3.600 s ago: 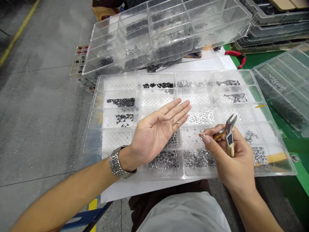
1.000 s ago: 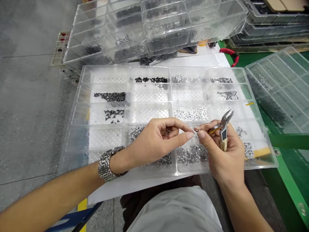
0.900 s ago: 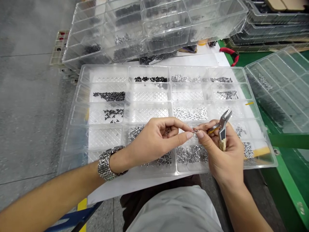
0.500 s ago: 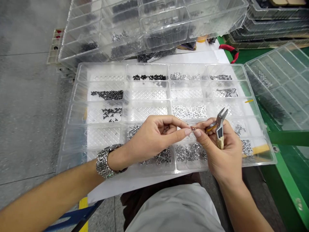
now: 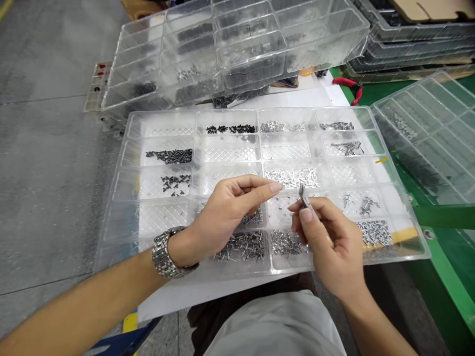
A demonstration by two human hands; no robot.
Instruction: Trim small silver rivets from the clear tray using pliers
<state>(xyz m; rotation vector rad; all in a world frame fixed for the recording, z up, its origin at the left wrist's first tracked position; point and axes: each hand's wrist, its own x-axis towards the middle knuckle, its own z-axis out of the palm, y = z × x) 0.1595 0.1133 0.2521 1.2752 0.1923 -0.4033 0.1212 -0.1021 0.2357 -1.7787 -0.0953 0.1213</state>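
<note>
My left hand (image 5: pixel 237 202) is pinched closed above the middle of a clear compartment tray (image 5: pixel 293 269); a tiny piece seems to show at its fingertips, too small to name. My right hand (image 5: pixel 330 237) is closed around small cutting pliers (image 5: pixel 305 197), whose jaws point up and away from me. The pliers' handles are mostly hidden in the palm. Below the hands are bright silver pieces (image 5: pixel 291 177), silver pins (image 5: pixel 245 246) and small metal parts (image 5: pixel 285 242). Black screw-like parts (image 5: pixel 172 156) lie in compartments on the left.
Another clear divided tray (image 5: pixel 193 49) with dark parts stands behind. Stacked trays (image 5: pixel 408 47) are at the back right, near a red-handled tool (image 5: pixel 351 86). A clear tray (image 5: pixel 426 133) leans on the green table frame (image 5: pixel 441 277) at right.
My hands have moved apart. The pliers have turned from lying across my right hand to being gripped with the jaws forward. The view has shifted slightly.
</note>
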